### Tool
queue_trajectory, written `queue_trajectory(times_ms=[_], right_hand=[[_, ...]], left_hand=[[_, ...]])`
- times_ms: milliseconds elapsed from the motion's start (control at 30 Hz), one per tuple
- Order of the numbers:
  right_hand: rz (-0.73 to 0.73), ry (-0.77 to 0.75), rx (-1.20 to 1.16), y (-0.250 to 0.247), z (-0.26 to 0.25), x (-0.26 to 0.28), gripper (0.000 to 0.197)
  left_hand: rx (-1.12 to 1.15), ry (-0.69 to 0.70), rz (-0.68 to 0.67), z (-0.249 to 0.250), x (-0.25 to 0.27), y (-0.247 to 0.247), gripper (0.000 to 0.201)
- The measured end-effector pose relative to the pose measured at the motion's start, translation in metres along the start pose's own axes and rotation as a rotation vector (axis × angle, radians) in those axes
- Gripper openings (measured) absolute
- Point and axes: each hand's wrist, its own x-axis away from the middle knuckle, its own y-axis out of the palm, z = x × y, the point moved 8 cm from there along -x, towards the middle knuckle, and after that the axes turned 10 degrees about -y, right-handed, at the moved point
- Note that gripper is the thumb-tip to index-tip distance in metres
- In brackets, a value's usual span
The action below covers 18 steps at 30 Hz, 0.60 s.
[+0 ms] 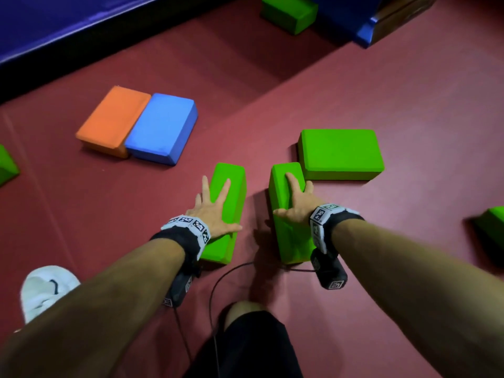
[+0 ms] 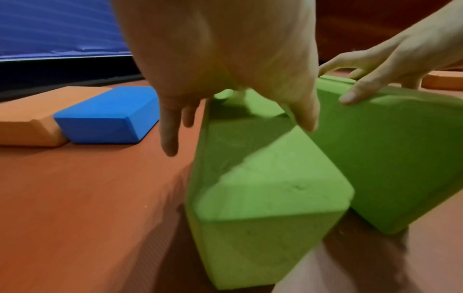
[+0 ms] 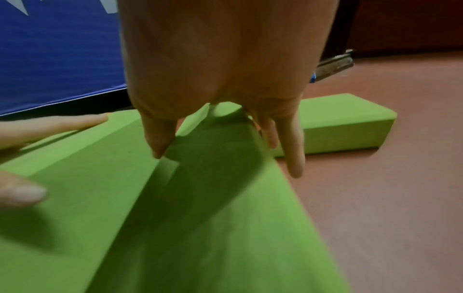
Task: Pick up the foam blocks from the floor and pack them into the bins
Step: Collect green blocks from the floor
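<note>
Plenty of stuff scattered on the dark red floor mat (image 1: 381,85) here. An orange block (image 1: 111,122) and a blue block (image 1: 162,126) lie flat and touching side by side at about 10 o'clock from the hands. A flat green block (image 1: 341,154) sits at 1 o'clock, just beside the far end of the right-hand block. Another green block (image 1: 289,13) is way off at 12 o'clock against the blue padding (image 1: 68,23), and bits of green ones poke in at the 9 and 3 o'clock edges. A white sock (image 1: 43,291) shows at 8 o'clock, with a knee at 6.

Both arms reach forward and down. The left hand (image 1: 215,211) is spread over the top of the left green block (image 1: 227,211), which stands on its long edge; fingers splayed, thumb on the inner side, the outer fingers hanging down the outer side. The right hand (image 1: 297,203) straddles the right green block (image 1: 289,222) the same way, thumb one side, fingers the other. The two blocks are near each other but apart.
</note>
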Motion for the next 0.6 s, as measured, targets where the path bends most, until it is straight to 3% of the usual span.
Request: queue_trajectory(times_ms=[200, 367, 600], right_hand=[[0.140, -0.059, 0.235, 0.018, -0.014, -0.003, 0.104], [0.079, -0.142, 0.328, 0.016, -0.025, -0.005, 0.102], [0.145, -0.279, 0.410, -0.011, -0.089, 0.015, 0.096]], left_hand=[[-0.020, 0.033, 0.128, 0.017, 0.010, 0.003, 0.110], [-0.021, 0.007, 0.110, 0.013, 0.021, 0.004, 0.104], [0.032, -0.033, 0.235, -0.030, 0.059, -0.044, 0.094]])
